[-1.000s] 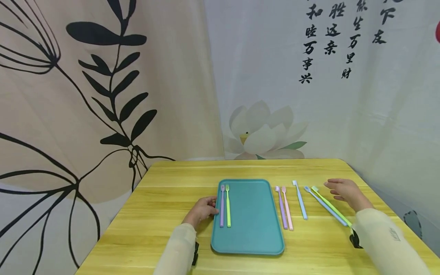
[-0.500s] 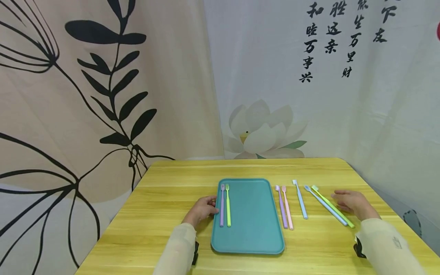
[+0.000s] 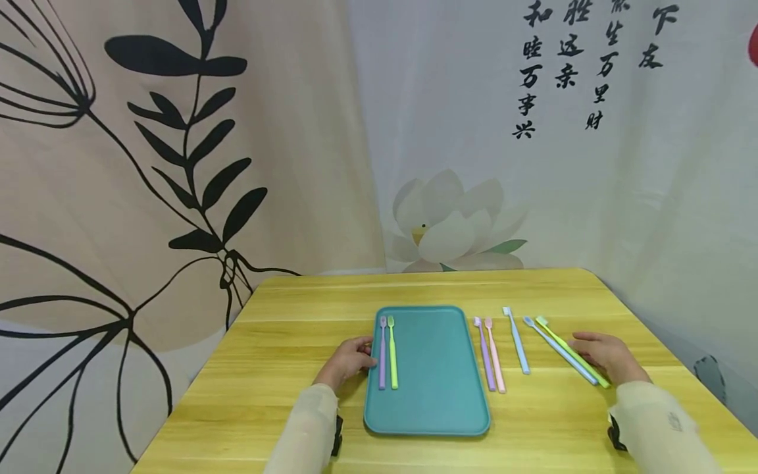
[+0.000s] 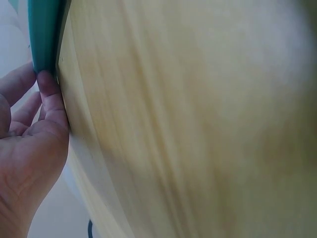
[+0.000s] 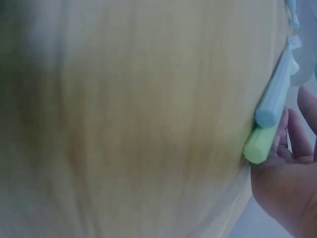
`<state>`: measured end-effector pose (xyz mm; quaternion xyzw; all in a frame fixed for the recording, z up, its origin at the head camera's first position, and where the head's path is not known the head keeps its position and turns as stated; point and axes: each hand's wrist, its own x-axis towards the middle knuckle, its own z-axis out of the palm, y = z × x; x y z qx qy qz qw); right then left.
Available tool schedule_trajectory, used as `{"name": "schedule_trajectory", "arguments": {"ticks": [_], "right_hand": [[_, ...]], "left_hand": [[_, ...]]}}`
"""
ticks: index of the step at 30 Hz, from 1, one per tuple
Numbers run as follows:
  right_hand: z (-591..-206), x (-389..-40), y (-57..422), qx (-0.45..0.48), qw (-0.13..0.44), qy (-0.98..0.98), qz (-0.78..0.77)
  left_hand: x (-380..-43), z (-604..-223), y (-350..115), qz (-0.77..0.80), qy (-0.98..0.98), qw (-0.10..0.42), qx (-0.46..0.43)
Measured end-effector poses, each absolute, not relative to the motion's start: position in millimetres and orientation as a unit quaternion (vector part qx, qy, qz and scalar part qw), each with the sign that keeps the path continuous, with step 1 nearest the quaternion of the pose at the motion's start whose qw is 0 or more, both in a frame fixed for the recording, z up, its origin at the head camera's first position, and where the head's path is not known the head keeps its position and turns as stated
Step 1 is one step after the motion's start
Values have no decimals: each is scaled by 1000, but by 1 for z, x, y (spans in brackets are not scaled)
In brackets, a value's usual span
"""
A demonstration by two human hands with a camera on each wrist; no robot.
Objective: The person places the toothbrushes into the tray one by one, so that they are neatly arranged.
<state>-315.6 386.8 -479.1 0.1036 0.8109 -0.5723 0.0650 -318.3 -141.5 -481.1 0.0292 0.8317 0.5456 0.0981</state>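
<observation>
In the head view my left hand (image 3: 346, 361) pinches the left rim of a teal tray (image 3: 438, 395). The left wrist view has thumb and finger at the tray's edge (image 4: 45, 37). A purple toothbrush (image 3: 382, 355) and a green toothbrush (image 3: 393, 355) lie side by side in the tray. My right hand (image 3: 610, 355) is low over the table, its relaxed fingers right beside another green toothbrush (image 3: 574, 354). Against that brush lies a blue toothbrush (image 3: 559, 350). The right wrist view shows their handle ends, with the hand (image 5: 287, 183) alongside.
Between tray and right hand lie a purple toothbrush (image 3: 485, 359), a pink toothbrush (image 3: 496, 359) and a second blue toothbrush (image 3: 518, 342). The wooden table (image 3: 284, 329) ends before a printed cloth backdrop (image 3: 308, 164).
My right hand has come down and nearer, from above the green toothbrush's head to beside its handle. The left hand stays at the tray's rim.
</observation>
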Motion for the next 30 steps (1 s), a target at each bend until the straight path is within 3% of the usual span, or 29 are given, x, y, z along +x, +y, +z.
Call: {"name": "schedule_trajectory", "arguments": {"ticks": [30], "right_hand": [[-475,-314,370,71,21,916,-394]], "left_hand": [[-320,-482,-143,545,832,102,13]]}}
